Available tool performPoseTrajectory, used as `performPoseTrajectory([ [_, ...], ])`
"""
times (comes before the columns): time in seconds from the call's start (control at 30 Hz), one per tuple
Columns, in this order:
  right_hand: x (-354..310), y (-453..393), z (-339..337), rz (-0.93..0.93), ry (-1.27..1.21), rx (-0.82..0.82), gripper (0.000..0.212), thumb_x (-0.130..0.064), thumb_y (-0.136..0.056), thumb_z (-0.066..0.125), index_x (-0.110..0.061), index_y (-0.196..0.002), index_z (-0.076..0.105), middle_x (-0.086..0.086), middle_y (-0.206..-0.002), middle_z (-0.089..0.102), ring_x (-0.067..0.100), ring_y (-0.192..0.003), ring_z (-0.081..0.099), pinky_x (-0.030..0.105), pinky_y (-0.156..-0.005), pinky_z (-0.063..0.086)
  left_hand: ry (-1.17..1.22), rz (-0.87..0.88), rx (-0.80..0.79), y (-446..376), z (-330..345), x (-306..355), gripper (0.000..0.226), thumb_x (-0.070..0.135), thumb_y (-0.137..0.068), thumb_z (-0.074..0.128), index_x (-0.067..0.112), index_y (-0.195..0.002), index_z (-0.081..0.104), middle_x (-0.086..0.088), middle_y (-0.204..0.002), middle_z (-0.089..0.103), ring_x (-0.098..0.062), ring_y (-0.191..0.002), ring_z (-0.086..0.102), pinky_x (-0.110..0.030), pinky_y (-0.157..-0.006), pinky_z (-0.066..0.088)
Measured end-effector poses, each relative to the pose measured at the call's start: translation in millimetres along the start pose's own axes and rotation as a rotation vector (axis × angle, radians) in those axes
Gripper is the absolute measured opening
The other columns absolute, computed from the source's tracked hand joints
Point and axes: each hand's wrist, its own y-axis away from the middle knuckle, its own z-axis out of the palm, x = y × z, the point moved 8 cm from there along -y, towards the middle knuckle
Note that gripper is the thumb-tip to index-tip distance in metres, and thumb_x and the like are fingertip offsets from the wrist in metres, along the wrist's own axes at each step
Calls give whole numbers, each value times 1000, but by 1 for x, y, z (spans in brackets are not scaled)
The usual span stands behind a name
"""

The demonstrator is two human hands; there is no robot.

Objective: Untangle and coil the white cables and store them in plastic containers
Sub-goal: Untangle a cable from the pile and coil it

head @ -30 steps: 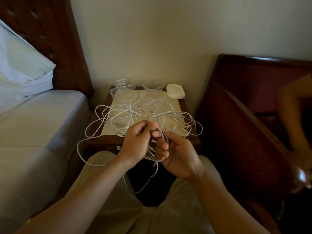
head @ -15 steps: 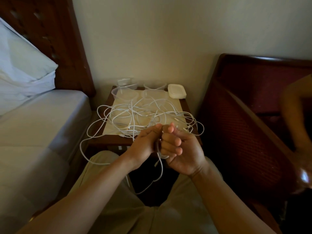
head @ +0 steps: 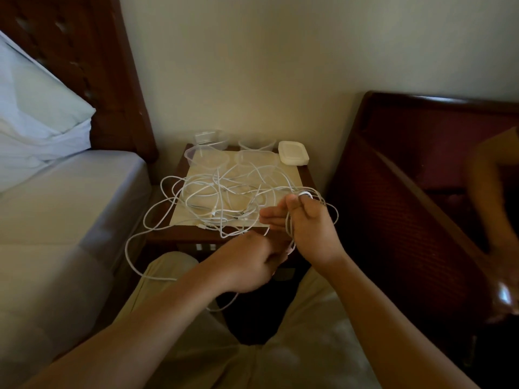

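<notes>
Two hands work one cable at the near edge of the counter (head: 304,175): the right hand (head: 311,228), nearer the tangle (head: 224,197), grips a small coil (head: 290,228) whose loops hang upright across its palm, while the left hand (head: 252,262), just below it, curls round the loose strand running left toward the bed (head: 70,206); its fingertips are hidden, and clear tubs (head: 206,158) wait behind the tangle
</notes>
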Motion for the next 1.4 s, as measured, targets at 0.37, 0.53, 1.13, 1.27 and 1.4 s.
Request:
performPoseTrajectory([
  [0.37,37,23,23,356,30,-377,46,-32,-111,35,-7,-80,59,8,-47,47,18,-32,35,24,-37,26,173,126,299,10,-60,-3,13,29,-87,80,21,-89,70,11,-74,72,-8,-71,69,-31,-66,55],
  [0.53,32,39,48,519,-722,-716,49,-46,-106,34,-12,-83,60,-5,-44,47,3,-28,36,18,-33,21,663,-43,373,4,-49,-23,25,43,-82,75,20,-84,67,-10,-72,67,-16,-64,58,-30,-60,48],
  [1.13,-3,8,-11,-23,-339,105,41,-33,-110,36,-1,-101,60,17,-90,77,32,-88,77,34,-71,63,296,-189,31,19,5,-30,28,41,-105,49,28,-104,73,3,-77,71,-13,-60,64,-31,-61,51],
  [1.27,-3,8,9,-43,155,42,26,-19,-110,40,-8,-99,61,7,-87,78,13,-84,76,31,-76,63,8,-18,-14,17,-10,-9,19,43,-101,54,38,-111,69,16,-87,69,1,-80,63,-23,-72,48],
  [1.4,2,8,19,-102,779,-77,34,-30,-108,44,-17,-80,57,-2,-72,66,15,-72,67,36,-71,56,-202,39,100,14,-41,-8,16,43,-93,62,31,-98,73,16,-80,65,-1,-73,57,-26,-67,47],
])
